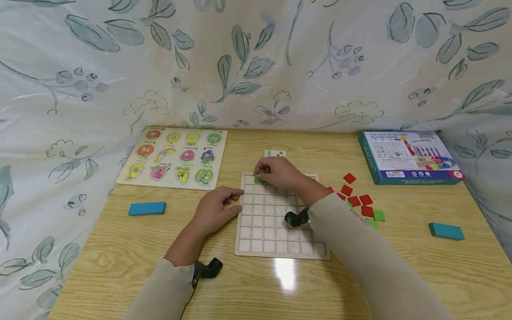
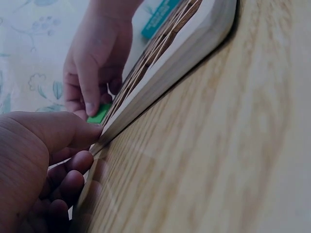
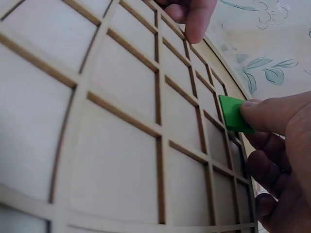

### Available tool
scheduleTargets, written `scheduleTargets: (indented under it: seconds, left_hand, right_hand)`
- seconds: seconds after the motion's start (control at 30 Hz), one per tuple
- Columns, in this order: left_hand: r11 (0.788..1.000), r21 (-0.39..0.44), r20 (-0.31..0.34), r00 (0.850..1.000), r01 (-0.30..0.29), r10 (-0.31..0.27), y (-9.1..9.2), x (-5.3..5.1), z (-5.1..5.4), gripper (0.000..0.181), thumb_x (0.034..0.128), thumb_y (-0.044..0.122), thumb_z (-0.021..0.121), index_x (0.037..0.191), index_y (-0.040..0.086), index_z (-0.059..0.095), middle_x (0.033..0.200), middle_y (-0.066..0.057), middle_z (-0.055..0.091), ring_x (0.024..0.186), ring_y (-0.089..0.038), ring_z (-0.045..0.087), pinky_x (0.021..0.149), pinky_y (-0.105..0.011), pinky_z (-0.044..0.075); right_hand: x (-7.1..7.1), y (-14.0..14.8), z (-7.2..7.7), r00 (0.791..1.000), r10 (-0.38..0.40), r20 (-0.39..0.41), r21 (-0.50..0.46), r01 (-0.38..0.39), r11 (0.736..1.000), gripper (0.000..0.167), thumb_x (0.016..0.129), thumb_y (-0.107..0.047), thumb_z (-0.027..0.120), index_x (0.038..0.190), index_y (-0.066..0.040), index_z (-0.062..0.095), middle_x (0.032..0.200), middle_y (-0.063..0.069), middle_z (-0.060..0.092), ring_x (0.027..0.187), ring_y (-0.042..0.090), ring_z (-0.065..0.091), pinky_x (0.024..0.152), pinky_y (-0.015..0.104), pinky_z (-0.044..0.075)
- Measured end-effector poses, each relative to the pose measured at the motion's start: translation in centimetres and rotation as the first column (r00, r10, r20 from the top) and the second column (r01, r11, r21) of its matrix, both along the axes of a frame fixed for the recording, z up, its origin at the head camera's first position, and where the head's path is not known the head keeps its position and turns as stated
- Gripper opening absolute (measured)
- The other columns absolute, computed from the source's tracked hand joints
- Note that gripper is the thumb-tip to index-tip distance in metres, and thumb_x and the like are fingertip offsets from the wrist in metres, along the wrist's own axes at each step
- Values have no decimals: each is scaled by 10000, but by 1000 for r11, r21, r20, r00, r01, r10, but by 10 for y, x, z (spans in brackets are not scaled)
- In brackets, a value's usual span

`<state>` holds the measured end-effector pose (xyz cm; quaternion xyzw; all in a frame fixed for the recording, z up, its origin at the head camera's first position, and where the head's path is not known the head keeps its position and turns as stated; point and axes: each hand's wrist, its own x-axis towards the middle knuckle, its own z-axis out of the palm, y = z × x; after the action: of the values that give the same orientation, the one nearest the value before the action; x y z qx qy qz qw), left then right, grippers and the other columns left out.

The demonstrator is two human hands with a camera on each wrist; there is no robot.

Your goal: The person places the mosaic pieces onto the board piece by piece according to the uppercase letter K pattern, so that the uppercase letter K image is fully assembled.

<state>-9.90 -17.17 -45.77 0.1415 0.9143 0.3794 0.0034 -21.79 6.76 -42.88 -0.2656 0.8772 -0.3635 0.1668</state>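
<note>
A wooden grid board [image 1: 264, 231] with square cells lies on the table. Over its far row, my right hand [image 1: 280, 172] pinches a green square tile [image 3: 234, 114] between thumb and fingers; the tile is tilted at the cell dividers in the right wrist view. My left hand [image 1: 216, 209] is at the board's left edge, its thumb and index fingertip touching the rim in the left wrist view, the other fingers loosely bent. Just beyond the board lies a small card [image 1: 275, 153] with a printed colour pattern, partly covered by the right hand.
Loose red tiles [image 1: 350, 178] and green tiles [image 1: 378, 216] lie right of the board, some hidden by the right sleeve. A fruit puzzle board [image 1: 184, 162] is at back left, a boxed set [image 1: 412, 158] at back right. Blue blocks stand left [image 1: 146, 209] and right [image 1: 446, 231].
</note>
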Motion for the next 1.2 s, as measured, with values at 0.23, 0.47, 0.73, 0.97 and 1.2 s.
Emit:
scheduleTargets:
  seconds: [0.23,0.47,0.73,0.97,1.2]
  left_hand:
    - [1000,3,8,1000,-1,1,0,0,1,386,940,161,810,1321,123,764,1093,17,725,954,-153,637,873,-388,524]
    - [1000,11,13,1000,0,0,0,1,0,379,946,162,806,1322,129,764,1091,21,720,957,-153,632,876,-390,523]
    - [1000,9,9,1000,1,-1,0,1,1,377,947,168,805,1320,132,765,1091,22,717,957,-153,631,875,-392,523]
    - [1000,8,7,1000,-3,2,0,1,0,376,946,172,806,1317,134,766,1093,23,716,960,-153,633,874,-393,525]
    - [1000,2,16,1000,-7,7,0,0,1,385,944,178,807,1324,136,763,1090,21,713,962,-158,631,875,-397,522]
  right_hand:
    - [1,1,-4,999,11,-36,-4,-11,1000,119,991,-165,781,1102,-140,748,1063,-2,717,1002,193,662,928,398,536]
    - [5,4,-7,995,27,-97,51,-23,998,219,957,-208,827,1151,-141,749,1178,17,691,1088,202,653,985,403,520]
    - [7,6,-10,990,33,-139,58,-25,998,256,964,-245,824,1193,-137,783,1168,9,688,1054,193,649,958,399,524]
    - [8,7,-10,979,63,-195,77,-49,996,315,969,-261,818,1253,-131,782,1201,9,695,1076,191,650,975,406,521]
    - [8,6,-6,974,57,-218,76,-41,996,348,958,-264,823,1276,-131,768,1183,19,689,1092,198,653,974,413,523]
